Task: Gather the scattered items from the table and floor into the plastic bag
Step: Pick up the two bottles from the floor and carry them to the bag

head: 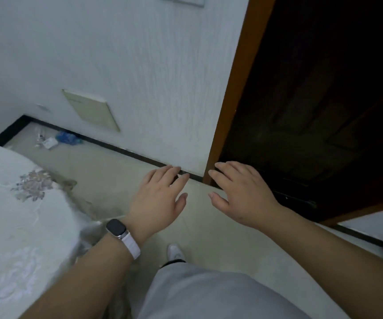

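Observation:
My left hand (160, 199) and my right hand (241, 194) are stretched out in front of me, palms down, fingers straight, holding nothing. A watch with a white strap sits on my left wrist. Far off on the floor in the left corner lies scattered litter: a crumpled blue piece (67, 138), a small white box (49, 142) and clear wrappers (40, 135). No plastic bag is in view.
A bed with a white embroidered cover (13, 203) fills the left side. A white wall with a black skirting runs ahead. A dark doorway with a brown frame (238, 88) opens on the right. Pale floor tiles (121, 171) lie between bed and wall.

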